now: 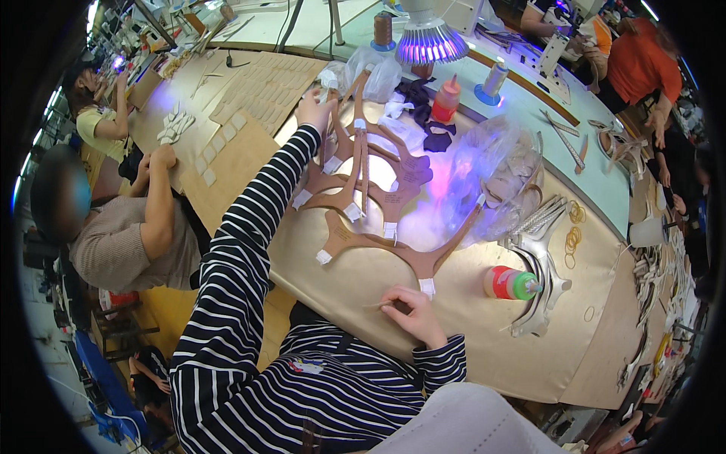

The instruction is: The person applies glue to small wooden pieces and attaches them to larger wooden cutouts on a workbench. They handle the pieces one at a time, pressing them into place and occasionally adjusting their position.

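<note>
My left hand (314,110) stretches to the far side of the table, its fingers closed at the far end of the brown strap pieces; what they hold is too small to make out. Close to my body, my right hand (416,318) pinches a thin pale strip (373,306) that sticks out to the left. Between the hands lie several flat, branching brown leather-like pieces with white tips; the nearest brown piece (423,261) ends just above my right hand. A red squeeze bottle with a green top (510,283) lies to the right.
Clear plastic bags (507,163), a red glue bottle (446,100) and black scraps (437,140) sit behind the brown pieces. Silvery straps (541,257) and yellow rubber bands (575,234) lie right. A lamp (431,41) hangs above. A co-worker (144,234) works at the left.
</note>
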Demonstrator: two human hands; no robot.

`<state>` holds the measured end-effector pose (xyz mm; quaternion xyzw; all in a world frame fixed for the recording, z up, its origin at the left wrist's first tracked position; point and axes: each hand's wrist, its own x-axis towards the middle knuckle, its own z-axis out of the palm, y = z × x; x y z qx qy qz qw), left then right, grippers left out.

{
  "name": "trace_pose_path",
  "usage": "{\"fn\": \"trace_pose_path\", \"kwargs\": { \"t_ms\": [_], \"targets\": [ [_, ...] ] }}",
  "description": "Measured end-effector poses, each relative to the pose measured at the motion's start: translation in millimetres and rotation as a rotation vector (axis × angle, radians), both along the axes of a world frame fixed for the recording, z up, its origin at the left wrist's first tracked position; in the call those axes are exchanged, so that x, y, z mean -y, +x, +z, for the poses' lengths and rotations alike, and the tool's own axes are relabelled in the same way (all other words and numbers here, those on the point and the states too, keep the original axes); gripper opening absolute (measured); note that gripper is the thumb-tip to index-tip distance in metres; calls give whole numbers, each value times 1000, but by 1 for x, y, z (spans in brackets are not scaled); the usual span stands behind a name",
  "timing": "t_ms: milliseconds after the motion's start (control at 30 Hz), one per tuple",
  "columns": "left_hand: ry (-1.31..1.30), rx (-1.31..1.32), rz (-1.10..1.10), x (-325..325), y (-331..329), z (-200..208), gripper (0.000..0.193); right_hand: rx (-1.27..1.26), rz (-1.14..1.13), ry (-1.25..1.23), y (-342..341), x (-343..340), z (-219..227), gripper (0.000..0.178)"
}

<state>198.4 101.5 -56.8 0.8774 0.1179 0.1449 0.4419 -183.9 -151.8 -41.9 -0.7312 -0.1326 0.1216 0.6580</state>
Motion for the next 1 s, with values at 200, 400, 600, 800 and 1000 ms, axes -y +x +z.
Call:
{"fn": "trace_pose_path", "kwargs": {
  "t_ms": [200,400,600,800,1000],
  "targets": [
    [428,144,-401,42,6,12,36,-18,-5,29,0,1,-3,8],
    [531,-199,-196,71,59,8,51,-57,1,19,-1,3,-5,12],
    [508,-463,-254,62,106,5,62,-31,6,22,-2,3,-6,12],
    [242,-444,-274,37,132,-18,44,-1,16,24,-2,1,-11,11],
    [-28,7,-323,28,96,-12,26,37,-7,35,-3,-1,-16,12]
  ]
}}
